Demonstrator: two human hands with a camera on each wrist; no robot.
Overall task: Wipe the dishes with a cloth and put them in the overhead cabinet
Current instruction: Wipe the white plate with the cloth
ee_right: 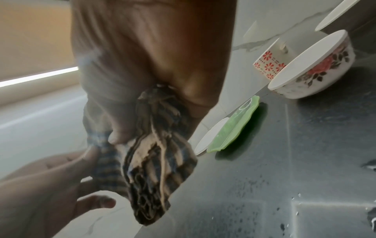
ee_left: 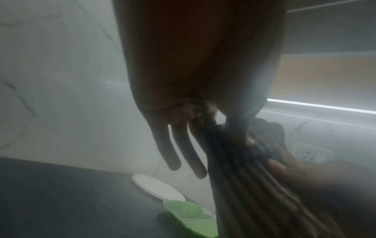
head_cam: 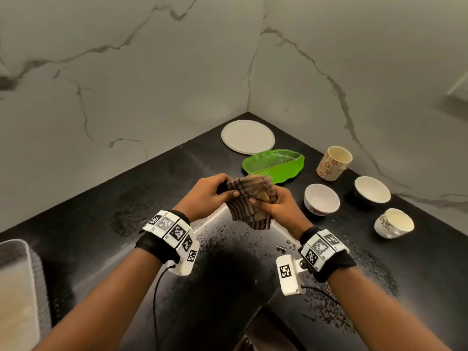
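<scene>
Nearest us, our left hand (head_cam: 211,192) and right hand (head_cam: 274,205) pinch the striped cloth (head_cam: 249,201) above the wet counter (head_cam: 157,178), fingers curled into its folds; dishes wait far right, and bunching a dry pad should wipe better.

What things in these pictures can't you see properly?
- Overhead cabinet: outside every view.
- Green dish: near edge hidden by the cloth in the head view.
- Left hand: hazy and dim in the left wrist view.
- Tray: cut off by the head view's left edge.
- Far bowl: cut off by the right wrist view's edge.
</scene>
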